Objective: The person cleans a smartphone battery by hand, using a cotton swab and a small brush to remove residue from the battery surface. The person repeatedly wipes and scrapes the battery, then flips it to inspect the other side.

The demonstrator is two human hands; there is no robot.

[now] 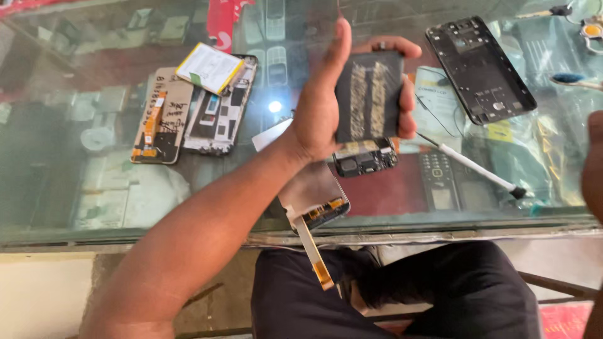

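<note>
Phone battery (pixel 369 95), black with two strips of pale glue residue down its face, held upright above a glass counter (pixel 75 188) in the left hand (pixel 326 107). Around it on the glass: an opened phone (pixel 220 107) with a white and yellow battery (pixel 209 68) lying across its top; just left of that, a beige panel (pixel 162 116) with an orange ribbon cable; far right, a black phone frame (pixel 480 69); below the frame, a thin white-handled screwdriver (pixel 468 164) lying at a slant. Directly under the held battery, a small black circuit part (pixel 365 157), partly hidden by the palm. Nearer the counter edge, a screen panel (pixel 314 191) under the forearm, its long gold ribbon cable (pixel 315 254) hanging over the edge toward dark trousers. Grip: fingers wrapped round the right edge of the battery, thumb pointing straight up along the left edge, palm behind, closed firmly on it. Right hand (pixel 593 163) only a sliver at the frame's edge; impossible to tell whether open or closed.
</note>
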